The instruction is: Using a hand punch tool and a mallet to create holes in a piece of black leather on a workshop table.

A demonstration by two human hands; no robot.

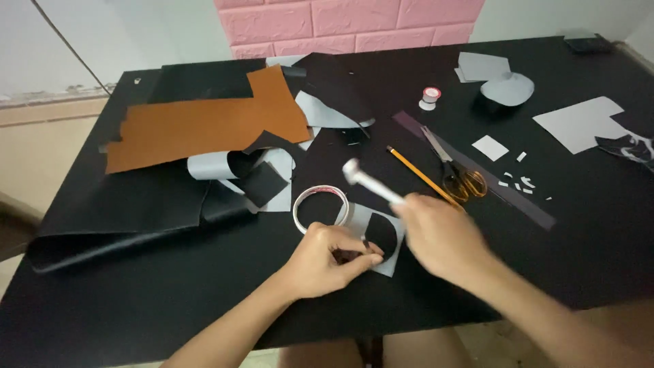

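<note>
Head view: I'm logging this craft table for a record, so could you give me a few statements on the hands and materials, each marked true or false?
1. The right hand grips a small silver hammer, raised above the table. True.
2. The left hand rests on a round black cut-out piece lying on a grey sheet. True.
3. The orange-handled scissors are in the left hand. False: they lie on the black table, beside the yellow pencil.
4. The large brown leather sheet lies at the far right of the table. False: it lies on the left.
5. A ring-shaped roll of tape lies just beyond the left hand. True.
</note>
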